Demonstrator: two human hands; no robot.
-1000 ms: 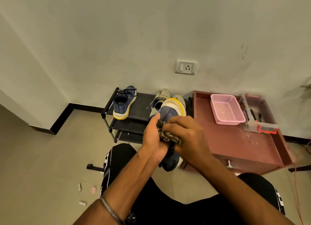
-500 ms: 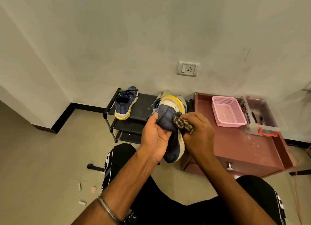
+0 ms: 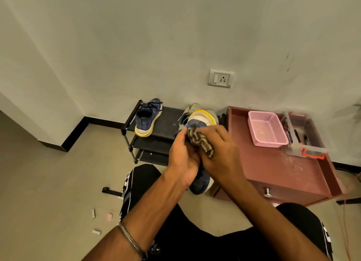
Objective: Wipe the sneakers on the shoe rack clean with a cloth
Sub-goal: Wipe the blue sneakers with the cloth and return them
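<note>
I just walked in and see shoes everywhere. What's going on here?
A person is cleaning sneakers. The left hand holds a blue sneaker up off the floor, and the right hand presses a patterned cloth against it. Its partner, the other blue sneaker, sits on the top shelf of the black shoe rack by the wall, next to a pale pair partly hidden behind the hands.

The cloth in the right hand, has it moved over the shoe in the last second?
Yes. The cloth has slid up the held sneaker toward its toe, nearer the shoe rack.
</note>
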